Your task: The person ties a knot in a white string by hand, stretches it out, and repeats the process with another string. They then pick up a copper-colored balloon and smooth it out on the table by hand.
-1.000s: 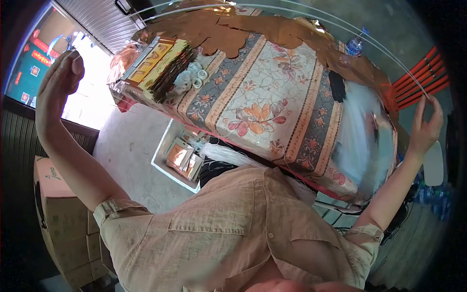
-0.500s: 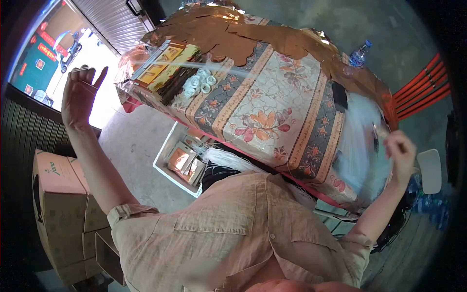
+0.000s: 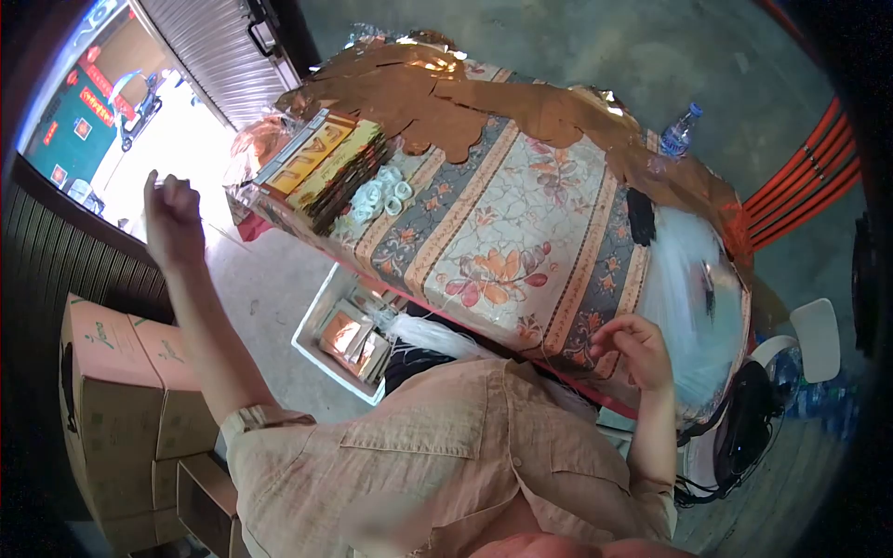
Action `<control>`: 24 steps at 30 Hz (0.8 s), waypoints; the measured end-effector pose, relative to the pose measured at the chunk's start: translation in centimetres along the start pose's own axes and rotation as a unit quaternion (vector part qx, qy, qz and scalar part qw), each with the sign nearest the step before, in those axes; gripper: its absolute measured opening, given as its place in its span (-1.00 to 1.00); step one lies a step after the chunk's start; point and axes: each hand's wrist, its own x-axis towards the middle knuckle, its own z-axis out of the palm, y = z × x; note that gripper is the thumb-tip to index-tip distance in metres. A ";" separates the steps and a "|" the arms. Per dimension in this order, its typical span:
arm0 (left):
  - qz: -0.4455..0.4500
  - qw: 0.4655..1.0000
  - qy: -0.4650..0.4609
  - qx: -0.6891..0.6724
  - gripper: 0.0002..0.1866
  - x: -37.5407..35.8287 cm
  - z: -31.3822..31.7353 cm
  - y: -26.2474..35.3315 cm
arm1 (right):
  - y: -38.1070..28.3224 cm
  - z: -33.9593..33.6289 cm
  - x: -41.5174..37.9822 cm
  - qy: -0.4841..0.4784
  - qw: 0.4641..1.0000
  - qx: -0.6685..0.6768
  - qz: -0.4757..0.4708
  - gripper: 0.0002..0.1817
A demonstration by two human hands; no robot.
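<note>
My left hand (image 3: 174, 219) is raised at the far left, away from the table. Its fingers are curled in, and whatever they hold is too small to make out; a faint thin strand shows near the wrist. Over the table's near edge, my right hand (image 3: 640, 352) has its thumb and forefinger pinched, with a thin pale thread seeming to run left from the fingertips. A bundle of white thread (image 3: 430, 335) hangs over my lap. To the right of my right hand, a heap of whitish translucent strands (image 3: 690, 307) lies on the table.
The flowered tablecloth (image 3: 493, 223) bears a stack of printed FALL signs (image 3: 335, 163), white rolled rings (image 3: 377, 195), brown sheeting (image 3: 400, 102) and a water bottle (image 3: 681, 132). A white foam box (image 3: 316, 321) stands below; cardboard boxes (image 3: 116, 400) are at left.
My right hand has moved left from the strand heap toward the table's near edge. My left hand has lowered slightly, and its fingers have curled from a more open pose.
</note>
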 end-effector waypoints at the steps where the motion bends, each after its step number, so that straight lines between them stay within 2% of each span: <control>1: 0.020 0.995 -0.078 0.061 -0.80 -1.8 0.3 -1.9 | -0.4 0.7 0.2 0.004 1.000 -0.003 -0.006 -0.87; 2: -0.039 0.978 -0.118 0.167 -0.71 -4.8 1.6 -3.2 | -0.9 2.2 0.5 0.013 0.998 -0.069 0.001 -0.87; 3: -0.089 0.949 -0.215 0.213 -0.70 -6.3 1.0 -5.7 | -1.2 3.4 0.8 0.022 0.990 -0.136 0.010 -0.86; 5: -0.149 0.854 -0.324 0.378 -0.74 -13.1 4.7 -7.7 | 0.0 4.1 2.1 -0.009 0.983 -0.180 -0.027 -0.85; 6: 0.103 0.802 -0.497 0.313 -0.79 -14.5 4.3 -11.0 | 0.5 4.8 2.8 -0.040 0.979 -0.190 -0.062 -0.83; 7: 0.017 0.786 -0.538 0.305 -0.82 -16.7 5.6 -11.3 | 0.7 5.5 3.4 -0.071 0.972 -0.199 -0.099 -0.80; 9: -0.093 0.775 -0.583 0.226 -0.81 -19.5 7.4 -12.6 | 0.6 6.9 4.2 -0.074 0.968 -0.216 -0.108 -0.78; 10: -0.090 0.776 -0.582 0.225 -0.81 -20.5 7.7 -13.2 | 0.6 7.3 4.5 -0.075 0.964 -0.229 -0.115 -0.76; 12: -0.048 0.724 -0.648 0.232 -0.71 -21.7 8.2 -14.1 | -0.2 7.8 4.7 -0.089 0.956 -0.254 -0.121 -0.76; 13: -0.044 0.724 -0.649 0.230 -0.71 -21.9 8.5 -14.0 | -0.5 7.8 4.8 -0.103 0.948 -0.276 -0.123 -0.73; 14: -0.070 0.688 -0.677 0.252 -0.65 -21.9 8.9 -13.7 | -0.7 7.6 4.9 -0.101 0.947 -0.277 -0.127 -0.73; 15: -0.096 0.649 -0.703 0.273 -0.59 -21.9 9.2 -13.6 | -0.8 7.3 5.0 -0.134 0.939 -0.308 -0.079 -0.75; 16: -0.098 0.639 -0.719 0.256 -0.57 -21.9 9.2 -14.1 | -0.9 7.0 5.1 -0.167 0.926 -0.338 -0.031 -0.75; 20: -0.115 0.652 -0.706 0.252 -0.65 -21.9 9.2 -14.5 | 0.8 6.0 5.4 -0.165 0.950 -0.260 -0.045 -0.81; 23: -0.101 0.667 -0.695 0.250 -0.61 -21.4 9.3 -14.6 | 0.6 5.7 5.5 -0.118 0.964 -0.235 -0.044 -0.82; 24: -0.101 0.667 -0.695 0.249 -0.61 -21.2 9.4 -14.5 | 0.1 5.9 5.3 -0.090 0.977 -0.190 -0.031 -0.82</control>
